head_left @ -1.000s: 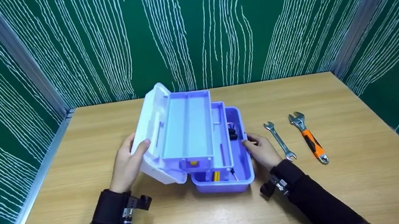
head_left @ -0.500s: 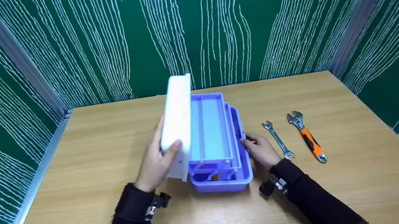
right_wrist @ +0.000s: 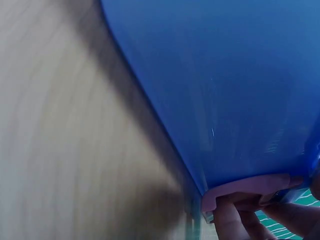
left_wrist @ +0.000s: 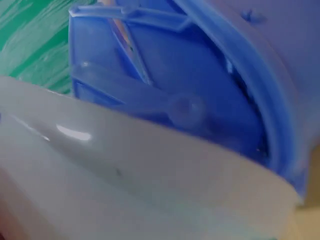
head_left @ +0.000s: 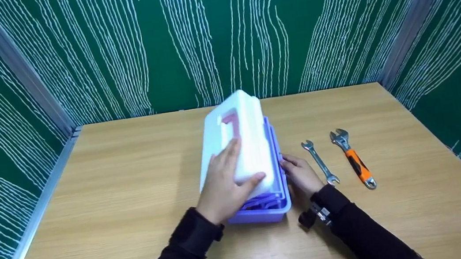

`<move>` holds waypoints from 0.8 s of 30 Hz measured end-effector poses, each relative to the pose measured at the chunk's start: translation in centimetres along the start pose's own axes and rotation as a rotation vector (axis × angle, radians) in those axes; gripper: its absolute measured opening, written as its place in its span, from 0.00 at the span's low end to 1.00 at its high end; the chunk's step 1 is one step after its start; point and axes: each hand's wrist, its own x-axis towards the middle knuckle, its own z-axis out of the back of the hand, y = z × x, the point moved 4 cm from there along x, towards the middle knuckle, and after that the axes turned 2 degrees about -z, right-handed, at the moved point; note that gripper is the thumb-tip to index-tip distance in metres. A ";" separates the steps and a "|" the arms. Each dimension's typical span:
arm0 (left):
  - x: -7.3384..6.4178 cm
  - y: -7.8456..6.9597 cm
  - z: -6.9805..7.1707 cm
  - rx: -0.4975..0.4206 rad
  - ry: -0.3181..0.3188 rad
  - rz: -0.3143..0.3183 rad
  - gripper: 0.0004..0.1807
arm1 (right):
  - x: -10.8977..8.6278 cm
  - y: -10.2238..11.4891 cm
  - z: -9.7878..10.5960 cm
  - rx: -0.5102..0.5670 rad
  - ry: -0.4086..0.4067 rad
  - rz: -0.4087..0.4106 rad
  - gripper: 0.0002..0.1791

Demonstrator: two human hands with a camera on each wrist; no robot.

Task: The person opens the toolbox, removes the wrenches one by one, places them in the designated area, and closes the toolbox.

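A purple toolbox [head_left: 256, 218] stands mid-table with its white lid [head_left: 254, 144] tilted partway down over the trays. My left hand [head_left: 222, 184] rests on the lid's near end, fingers straight along the top below the pink handle [head_left: 235, 122], thumb reaching across its right face. In the left wrist view, the lid edge crosses in front of a tray [left_wrist: 220, 95] and its hinge arm [left_wrist: 185, 110]. At the box's right side my right hand [head_left: 302, 175] grips the rim. The right wrist view shows its fingers [right_wrist: 230, 220] curled at a pink latch [right_wrist: 250, 185]. The box contents are mostly hidden.
To the right lie an open-ended wrench [head_left: 320, 162] and an adjustable wrench [head_left: 353, 158] with an orange and black handle. Green panels [head_left: 166, 44] with white streaks enclose the back and sides of the wooden table [head_left: 129, 169].
The lid has swung from wide open at left over to the right, covering the folding trays. My left hand has moved right with it, from gripping its edge onto its top. My right hand stays put.
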 end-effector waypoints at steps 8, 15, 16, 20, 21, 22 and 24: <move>0.1 -2.0 -2.6 0.247 0.100 -0.068 0.47 | 0.0 0.0 0.0 -0.053 -0.010 0.051 0.22; 0.2 -2.7 -4.4 0.391 0.152 -0.084 0.46 | 0.1 0.1 0.1 -0.088 -0.005 0.063 0.22; 0.1 -2.8 -4.7 0.412 0.154 -0.092 0.46 | 0.1 0.1 0.2 -0.097 -0.010 0.062 0.22; -0.1 -3.1 -5.4 0.492 0.146 -0.133 0.46 | 0.1 0.2 0.3 -0.131 -0.021 0.050 0.22; -0.1 -3.1 -5.6 0.511 0.142 -0.142 0.46 | 0.1 0.2 0.3 -0.137 -0.024 0.049 0.22; -0.2 -3.1 -5.8 0.528 0.141 -0.149 0.45 | 0.2 0.2 0.3 -0.140 -0.025 0.050 0.22; -0.2 -3.2 -6.1 0.557 0.148 -0.156 0.45 | 0.2 0.2 0.3 -0.144 -0.023 0.047 0.22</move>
